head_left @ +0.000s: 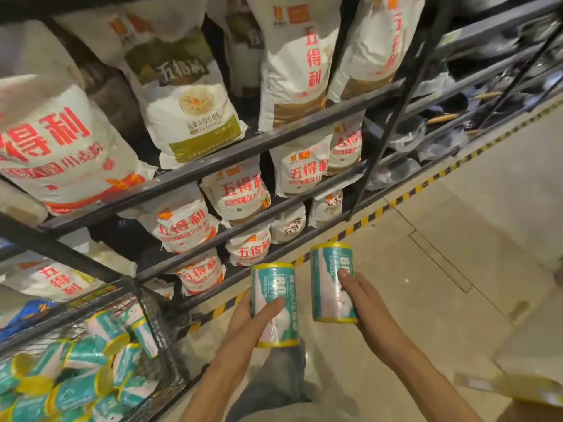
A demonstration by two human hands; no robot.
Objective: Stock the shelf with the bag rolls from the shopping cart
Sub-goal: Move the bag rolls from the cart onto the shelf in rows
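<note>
I hold two teal bag rolls with yellow ends upright over the floor. My left hand grips one bag roll from its left side. My right hand grips the other bag roll from its right side, a little higher and further out. The black wire shopping cart stands at the lower left and holds several more bag rolls lying in a heap. The dark metal shelf rises in front of me and to the left, its levels filled with flour sacks.
White flour sacks with red lettering fill the shelf levels. Another shelf bay at the upper right holds dark pans. Yellow-black hazard tape runs along the shelf base. Beige tiled floor spreads to the right. A yellowish packet lies at the lower right.
</note>
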